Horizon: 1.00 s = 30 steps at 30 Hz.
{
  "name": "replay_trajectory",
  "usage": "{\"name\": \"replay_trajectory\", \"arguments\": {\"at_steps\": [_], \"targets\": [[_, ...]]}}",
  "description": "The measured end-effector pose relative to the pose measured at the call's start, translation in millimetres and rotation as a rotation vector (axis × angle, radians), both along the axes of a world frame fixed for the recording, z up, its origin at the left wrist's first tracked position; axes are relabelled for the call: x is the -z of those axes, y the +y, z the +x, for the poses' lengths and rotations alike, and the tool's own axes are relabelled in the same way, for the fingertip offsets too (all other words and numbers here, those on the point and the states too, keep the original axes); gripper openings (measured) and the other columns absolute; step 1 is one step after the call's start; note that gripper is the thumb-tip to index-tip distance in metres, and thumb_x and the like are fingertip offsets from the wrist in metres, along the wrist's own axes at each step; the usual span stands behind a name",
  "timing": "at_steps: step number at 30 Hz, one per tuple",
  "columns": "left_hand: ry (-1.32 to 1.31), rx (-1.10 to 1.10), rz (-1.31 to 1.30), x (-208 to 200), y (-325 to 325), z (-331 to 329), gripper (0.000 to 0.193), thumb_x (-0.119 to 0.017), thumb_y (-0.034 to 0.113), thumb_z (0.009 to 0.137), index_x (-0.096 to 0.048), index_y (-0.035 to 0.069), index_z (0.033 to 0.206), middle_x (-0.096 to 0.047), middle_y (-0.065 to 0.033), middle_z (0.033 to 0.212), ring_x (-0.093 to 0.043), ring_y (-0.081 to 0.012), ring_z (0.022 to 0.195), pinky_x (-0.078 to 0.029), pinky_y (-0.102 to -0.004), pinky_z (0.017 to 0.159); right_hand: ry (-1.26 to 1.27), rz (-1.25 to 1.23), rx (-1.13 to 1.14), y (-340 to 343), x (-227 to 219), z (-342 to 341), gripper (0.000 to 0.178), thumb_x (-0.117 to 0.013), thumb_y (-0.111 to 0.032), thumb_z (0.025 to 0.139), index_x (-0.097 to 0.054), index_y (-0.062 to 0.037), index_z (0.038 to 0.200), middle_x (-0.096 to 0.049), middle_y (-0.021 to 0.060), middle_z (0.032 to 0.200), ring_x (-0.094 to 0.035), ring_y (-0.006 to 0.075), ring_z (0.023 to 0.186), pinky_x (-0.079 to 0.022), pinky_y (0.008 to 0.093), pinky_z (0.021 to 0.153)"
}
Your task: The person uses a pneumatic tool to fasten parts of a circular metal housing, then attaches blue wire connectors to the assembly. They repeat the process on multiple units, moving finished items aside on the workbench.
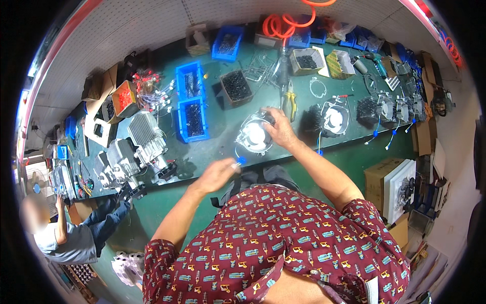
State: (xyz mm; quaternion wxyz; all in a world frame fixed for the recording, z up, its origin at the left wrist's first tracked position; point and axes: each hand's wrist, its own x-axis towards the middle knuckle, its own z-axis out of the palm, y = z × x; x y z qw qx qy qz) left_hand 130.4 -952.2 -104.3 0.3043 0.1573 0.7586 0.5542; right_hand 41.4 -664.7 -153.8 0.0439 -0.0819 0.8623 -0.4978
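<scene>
A round silvery metal motor housing (254,136) lies near the front edge of the green bench, its bright disc facing up. My right hand (281,129) grips its right rim, thumb and fingers curled over the metal. From its lower left a thin cable runs down to a blue connector (241,160). My left hand (218,175) is closed at the bench edge, fingertips pinching the cable end by that connector. Right of my right hand stands a similar housing (334,119) with dark fins and its own dangling cable. Yellow-handled pliers (289,105) lie just beyond my right hand.
Blue bins (193,120) and an open carton (236,87) hold small dark parts. Finned motors (147,134) stand at left; more housings (387,109) line the right. A coiled orange air hose (276,26) hangs above a tool. A person (76,233) sits at far left.
</scene>
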Motion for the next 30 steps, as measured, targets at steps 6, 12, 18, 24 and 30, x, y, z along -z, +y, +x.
{"name": "replay_trajectory", "arguments": {"at_steps": [6, 12, 18, 24, 30], "targets": [[-0.275, 0.071, -0.368, 97, 12, 0, 0.021, -0.054, 0.017, 0.097, -0.067, 0.001, 0.095, -0.068, -0.0125, 0.078, -0.067, -0.0242, 0.078, -0.052, -0.0395, 0.071, 0.028, 0.035, -0.007, 0, -8, -1, 0.051, -0.073, -0.012, 0.083, -0.058, -0.0056, 0.132, -0.061, 0.0201, 0.122, -0.057, 0.0361, 0.115, -0.047, 0.0419, 0.102], [-0.168, -0.572, -0.102, 137, -43, -36, 0.022, -0.055, 0.019, 0.101, -0.063, 0.003, 0.089, -0.058, -0.003, 0.068, -0.057, -0.0133, 0.064, -0.05, -0.0307, 0.061, 0.031, 0.042, -0.015, 1, -8, 0, 0.05, -0.071, -0.01, 0.085, -0.057, -0.0059, 0.133, -0.059, 0.0204, 0.125, -0.056, 0.037, 0.117, -0.046, 0.0428, 0.102], [-0.205, -0.27, 0.135, -6, -22, -24, 0.03, -0.051, 0.028, 0.105, -0.067, 0.003, 0.098, -0.057, 0.0022, 0.077, -0.05, -0.0083, 0.068, -0.043, -0.0273, 0.064, 0.008, 0.003, -0.004, 0, -7, 1, 0.051, -0.072, -0.013, 0.084, -0.058, -0.0061, 0.132, -0.059, 0.0207, 0.126, -0.056, 0.037, 0.119, -0.046, 0.042, 0.103], [-0.134, 0.136, -0.439, 60, 24, -5, 0.024, -0.056, 0.023, 0.096, -0.07, 0.004, 0.101, -0.069, -0.015, 0.079, -0.067, -0.0274, 0.077, -0.052, -0.0403, 0.073, 0.003, 0.013, -0.014, 1, -10, 0, 0.051, -0.073, -0.011, 0.084, -0.058, -0.0066, 0.133, -0.06, 0.02, 0.127, -0.054, 0.0364, 0.121, -0.045, 0.0429, 0.104], [0.034, -0.481, -0.446, 140, -65, -29, 0.023, -0.054, 0.019, 0.1, -0.064, -0.001, 0.093, -0.064, -0.0077, 0.073, -0.06, -0.018, 0.063, -0.049, -0.0356, 0.062, 0.017, 0.006, -0.025, -3, -8, -1, 0.051, -0.073, -0.011, 0.084, -0.058, -0.0066, 0.132, -0.061, 0.019, 0.125, -0.054, 0.0364, 0.121, -0.045, 0.0427, 0.104]]}}
